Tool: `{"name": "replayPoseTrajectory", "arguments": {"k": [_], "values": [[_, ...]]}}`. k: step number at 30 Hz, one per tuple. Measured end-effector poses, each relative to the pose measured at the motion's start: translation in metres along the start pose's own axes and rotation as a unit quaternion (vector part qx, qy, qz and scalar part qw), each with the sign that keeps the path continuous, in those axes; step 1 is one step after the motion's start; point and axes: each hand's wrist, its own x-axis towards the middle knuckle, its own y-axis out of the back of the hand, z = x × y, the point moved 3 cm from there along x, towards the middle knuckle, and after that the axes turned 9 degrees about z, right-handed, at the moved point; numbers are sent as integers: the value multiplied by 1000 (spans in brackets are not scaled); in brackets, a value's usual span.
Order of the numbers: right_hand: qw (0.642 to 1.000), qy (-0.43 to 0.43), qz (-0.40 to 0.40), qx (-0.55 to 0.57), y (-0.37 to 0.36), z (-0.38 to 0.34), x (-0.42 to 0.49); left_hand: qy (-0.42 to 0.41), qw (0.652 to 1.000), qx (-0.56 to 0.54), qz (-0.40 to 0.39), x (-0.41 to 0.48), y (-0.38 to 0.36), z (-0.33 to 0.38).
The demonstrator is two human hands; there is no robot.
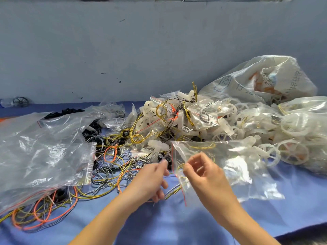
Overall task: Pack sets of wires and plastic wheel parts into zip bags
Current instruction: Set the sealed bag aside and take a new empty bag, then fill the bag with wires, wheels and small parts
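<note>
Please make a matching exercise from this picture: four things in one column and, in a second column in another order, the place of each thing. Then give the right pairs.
Things
1. large white sack
2. black wheel
3. orange wire loops
4. zip bag with a yellow wire

Places
A. near left, partly under the stack of empty bags
B. held by the right hand
C. far left, by the wall
D. far right, behind the loose white wheels

Pairs: 1-D, 2-C, 3-A, 4-B
</note>
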Motion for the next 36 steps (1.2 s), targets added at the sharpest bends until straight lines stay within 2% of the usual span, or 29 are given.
{"name": "replayPoseTrajectory", "arguments": {"k": [2,5,7,10,13,15,17,18,21,22,23,25,27,29,31,33,36], "values": [[999,-14,-27,-40,-7,9,3,-18,997,-6,77,15,14,4],[995,-24,-44,-83,-12,17,7,-128,958,144,213,36,34,5],[994,-18,-44,-99,-14,19,11,-163,946,176,217,50,34,4],[993,-6,-37,-109,-18,17,14,-161,937,263,166,66,15,3],[992,23,-44,-120,-24,12,11,-167,920,307,178,70,2,3],[990,47,-54,-124,-27,7,9,-166,935,238,204,67,4,7],[990,60,-55,-119,-28,3,7,-156,959,78,224,63,15,15],[990,60,-53,-114,-28,3,7,-155,958,-8,239,60,23,21],[992,46,-47,-104,-26,4,6,-150,920,-212,295,48,57,43],[993,44,-47,-103,-26,4,6,-132,908,-291,272,42,67,47],[993,41,-49,-102,-28,3,6,-104,896,-373,217,35,73,50],[994,28,-57,-86,-31,2,3,-47,881,-465,70,13,70,50],[997,1,-70,-40,-34,1,-1,-2,888,-459,-37,-13,54,42],[996,-31,-81,5,-37,0,-7,35,898,-429,-89,-31,38,31],[994,-57,-82,34,-38,1,-11,59,908,-403,-98,-36,32,21],[993,-78,-69,54,-38,1,-14,67,927,-363,-64,-33,38,13],[995,-71,-30,67,-36,-1,-15,42,974,-221,-13,-29,52,3]]}}
